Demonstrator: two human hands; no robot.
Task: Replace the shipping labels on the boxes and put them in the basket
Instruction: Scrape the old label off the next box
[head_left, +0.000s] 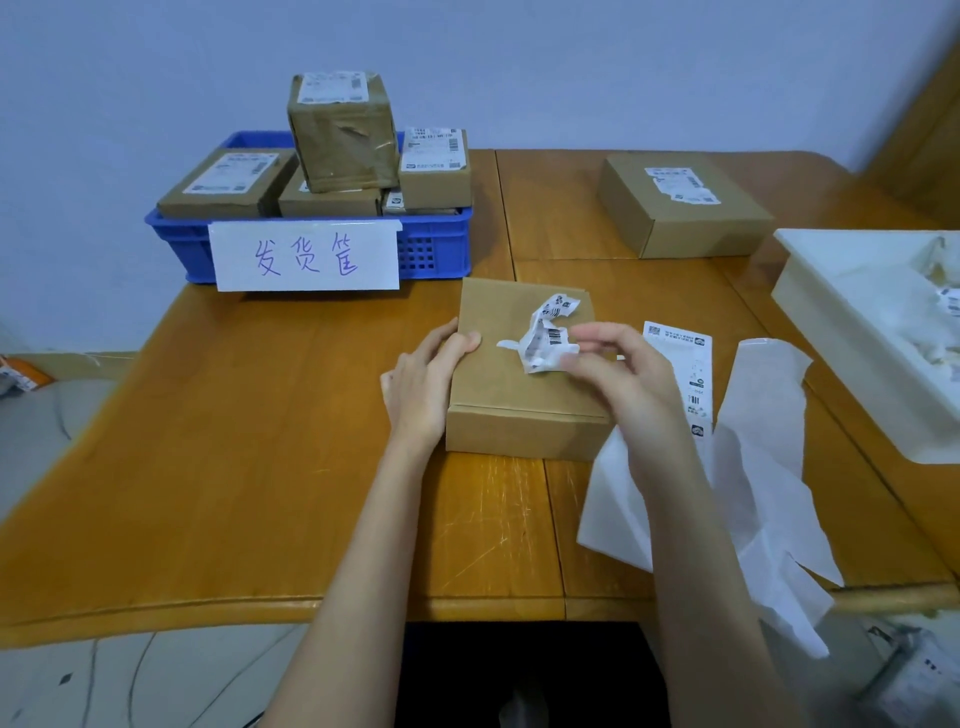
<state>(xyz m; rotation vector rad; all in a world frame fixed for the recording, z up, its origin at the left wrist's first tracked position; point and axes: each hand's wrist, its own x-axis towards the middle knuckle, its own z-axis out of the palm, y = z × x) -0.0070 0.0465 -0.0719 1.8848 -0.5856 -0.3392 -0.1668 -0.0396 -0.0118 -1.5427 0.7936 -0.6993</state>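
A brown cardboard box (511, 387) lies in the middle of the wooden table (234, 441), its top bare of any label. My left hand (423, 382) holds the box's left side, thumb on the top. My right hand (618, 371) pinches a crumpled, torn-off shipping label (545, 340) just above the box's top. A flat new label (683, 371) lies on the table right of the box, beside white backing paper (763, 467). At the back left stands the blue basket (436, 249), holding several labelled boxes (340, 130).
Another brown box (680, 208) with a partly torn label sits at the back right. A white tray (852, 332) with crumpled paper scraps stands at the right edge. A white paper sign (306, 254) with handwriting hangs on the basket's front.
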